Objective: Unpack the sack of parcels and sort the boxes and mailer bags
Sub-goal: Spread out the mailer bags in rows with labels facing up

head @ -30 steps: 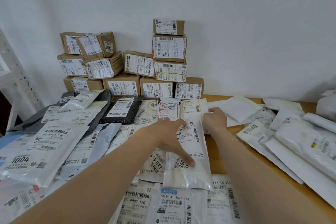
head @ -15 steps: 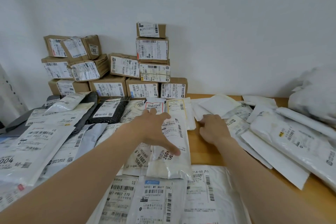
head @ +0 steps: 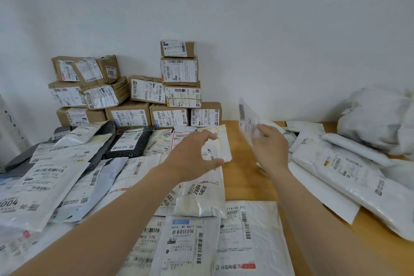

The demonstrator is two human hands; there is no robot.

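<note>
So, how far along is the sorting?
Brown boxes stand stacked at the back and many mailer bags lie spread at left. The right hand holds up a small mailer; the left hand hovers open. A heap of white bags and the sack look unsorted.

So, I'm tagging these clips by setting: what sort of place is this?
Most likely a parcel sorting room or small courier depot: labelled cardboard boxes stacked against the wall, mailer bags spread over a wooden table, a white sack at the right, and the right hand holding one bag up.
</note>
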